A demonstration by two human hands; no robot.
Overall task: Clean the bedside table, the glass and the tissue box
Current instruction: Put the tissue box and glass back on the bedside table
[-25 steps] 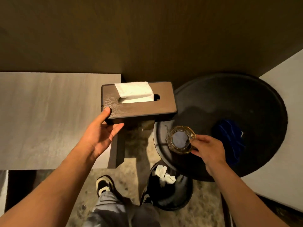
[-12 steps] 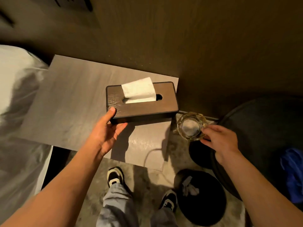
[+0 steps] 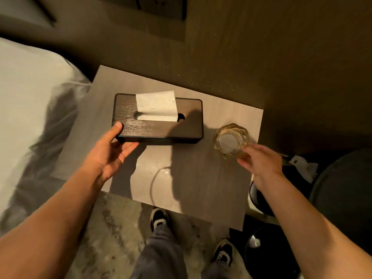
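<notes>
One tissue box (image 3: 159,119) in the left hand (image 3: 109,152), one glass (image 3: 231,140) pinched by the right hand (image 3: 261,162), both over the bedside table (image 3: 191,178); bed (image 3: 30,107) at left

We see a dark brown wood-grained tissue box (image 3: 161,125) with a white tissue (image 3: 156,105), an amber-tinted faceted glass (image 3: 230,140), and a pale grey streaked bedside table (image 3: 191,178).

Left hand (image 3: 112,150) gripping tissue box (image 3: 161,125) on bedside table (image 3: 193,178), right hand (image 3: 259,160) holding glass (image 3: 230,140)
</notes>
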